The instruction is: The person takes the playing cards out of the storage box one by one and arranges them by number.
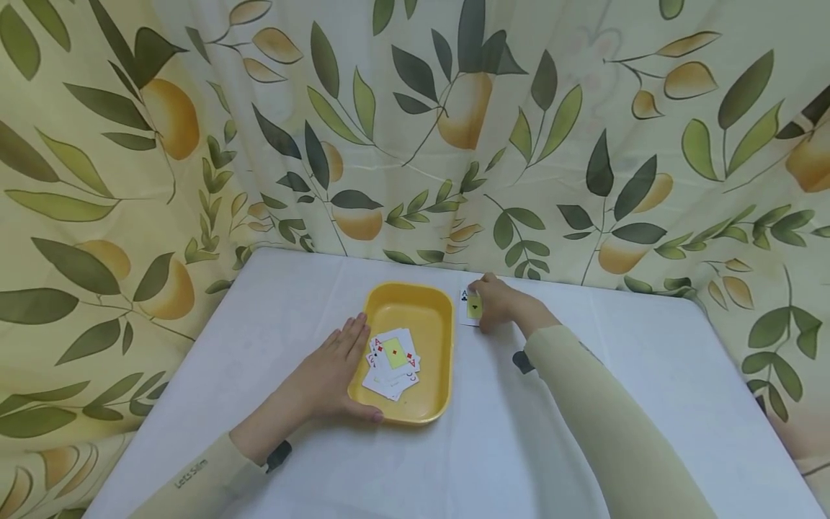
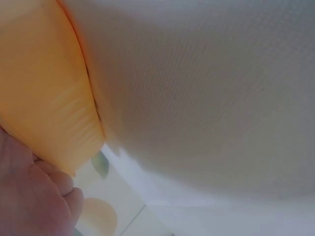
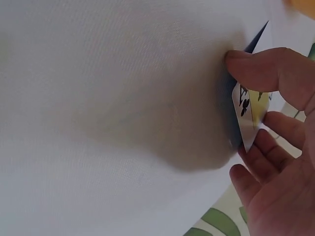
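A yellow tray (image 1: 442, 346) stands on the white table, with several playing cards (image 1: 393, 364) in a loose pile on its left side. An ace of diamonds lies face up on top. My left hand (image 1: 329, 366) rests against the tray's left side, fingers extended along the rim and thumb at the near left corner. In the left wrist view, its fingertips touch the tray's outer wall (image 2: 49, 93). To the right of the tray, my right hand (image 1: 502, 303) holds an ace of clubs (image 3: 244, 110) between thumb and fingers. The card is face up, partly covered by the hand.
A white cloth (image 1: 305, 288) covers the table. Behind it and along the sides hangs a curtain (image 1: 415, 180) printed with leaves and orange fruit. Dark straps (image 1: 522, 362) show at both wrists.
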`<state>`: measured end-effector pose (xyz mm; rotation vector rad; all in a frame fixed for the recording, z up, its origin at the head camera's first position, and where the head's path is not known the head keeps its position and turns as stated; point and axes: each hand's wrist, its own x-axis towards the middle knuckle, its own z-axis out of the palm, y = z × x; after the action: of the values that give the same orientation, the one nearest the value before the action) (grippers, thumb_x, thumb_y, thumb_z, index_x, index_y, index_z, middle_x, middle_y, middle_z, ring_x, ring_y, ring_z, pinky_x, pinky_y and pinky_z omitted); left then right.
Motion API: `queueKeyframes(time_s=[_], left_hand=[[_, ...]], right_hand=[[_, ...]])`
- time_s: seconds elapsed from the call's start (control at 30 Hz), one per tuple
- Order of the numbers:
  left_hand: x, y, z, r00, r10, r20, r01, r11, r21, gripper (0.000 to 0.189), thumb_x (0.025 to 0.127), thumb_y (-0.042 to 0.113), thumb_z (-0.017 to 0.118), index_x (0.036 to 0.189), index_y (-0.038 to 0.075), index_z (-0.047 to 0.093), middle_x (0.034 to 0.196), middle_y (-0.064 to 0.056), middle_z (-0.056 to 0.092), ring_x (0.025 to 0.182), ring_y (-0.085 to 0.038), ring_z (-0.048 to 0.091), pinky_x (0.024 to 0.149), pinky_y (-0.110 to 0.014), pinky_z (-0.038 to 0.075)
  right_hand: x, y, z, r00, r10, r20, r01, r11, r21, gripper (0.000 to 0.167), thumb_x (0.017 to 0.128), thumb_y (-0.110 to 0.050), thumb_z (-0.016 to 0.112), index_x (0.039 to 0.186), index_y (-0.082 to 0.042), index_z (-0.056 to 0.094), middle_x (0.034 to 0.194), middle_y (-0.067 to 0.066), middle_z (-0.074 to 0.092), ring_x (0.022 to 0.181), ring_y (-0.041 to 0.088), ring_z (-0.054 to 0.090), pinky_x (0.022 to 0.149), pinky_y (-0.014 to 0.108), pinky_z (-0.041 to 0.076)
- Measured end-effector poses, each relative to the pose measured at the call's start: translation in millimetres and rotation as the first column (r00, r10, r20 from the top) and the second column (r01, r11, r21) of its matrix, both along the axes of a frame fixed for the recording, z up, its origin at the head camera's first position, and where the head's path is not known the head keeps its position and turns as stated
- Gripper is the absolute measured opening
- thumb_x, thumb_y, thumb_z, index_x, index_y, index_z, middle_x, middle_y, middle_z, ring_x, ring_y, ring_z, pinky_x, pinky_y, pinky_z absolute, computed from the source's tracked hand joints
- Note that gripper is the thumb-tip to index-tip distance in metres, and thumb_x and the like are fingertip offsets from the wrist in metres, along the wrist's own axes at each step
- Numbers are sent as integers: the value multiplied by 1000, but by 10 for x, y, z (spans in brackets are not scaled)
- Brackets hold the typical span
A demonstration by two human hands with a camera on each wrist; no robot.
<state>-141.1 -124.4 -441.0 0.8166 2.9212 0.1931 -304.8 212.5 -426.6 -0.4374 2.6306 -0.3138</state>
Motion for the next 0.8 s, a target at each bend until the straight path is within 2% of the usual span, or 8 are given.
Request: queueKeyframes(time_s=[0.13,0.3,0.43,0.63,0.8], left_hand=[[12,1,-7,1000,-2,5,2,1000,1,145,62,101,40,158,-2,9,167,-17,-3,154,-32,6,124,-43,18],[14,2,13,1000,6,12,-6,1000,4,144,62,101,42,159,-1,8,167,-16,-3,155,-31,5,124,-43,18],[9,-3,41,1000,1,16,-1,1000,15,144,63,99,45,158,-2,9,167,-17,-2,154,-32,6,124,-44,19],[3,-10,45,1000,1,16,-1,1000,9,144,63,99,44,158,-2,7,167,-17,-4,155,-32,5,124,-44,18],[7,-20,24,1000,1,11,-1,1000,11,144,63,100,42,158,-2,8,167,-17,-3,154,-33,6,124,-44,17]], right_hand=[[25,-15,-15,1000,-1,13,1,1000,14,90,72,-7,82,151,-4,40,149,24,32,127,37,41,110,55,40],[54,-38,-26,1000,-6,-10,6,1000,13,90,74,-7,81,153,-4,36,150,22,31,131,37,38,113,54,38],[85,-47,31,1000,-3,-22,3,1000,11,92,76,-8,82,154,-5,34,152,22,30,134,37,36,115,55,35],[178,-91,270,990,56,-131,-65,995,-69,93,74,-12,85,153,-4,36,151,21,32,138,39,34,112,55,39],[361,-273,516,971,109,-212,-139,981,-133,90,75,-19,86,151,-6,40,153,17,34,139,36,34,111,53,41]])
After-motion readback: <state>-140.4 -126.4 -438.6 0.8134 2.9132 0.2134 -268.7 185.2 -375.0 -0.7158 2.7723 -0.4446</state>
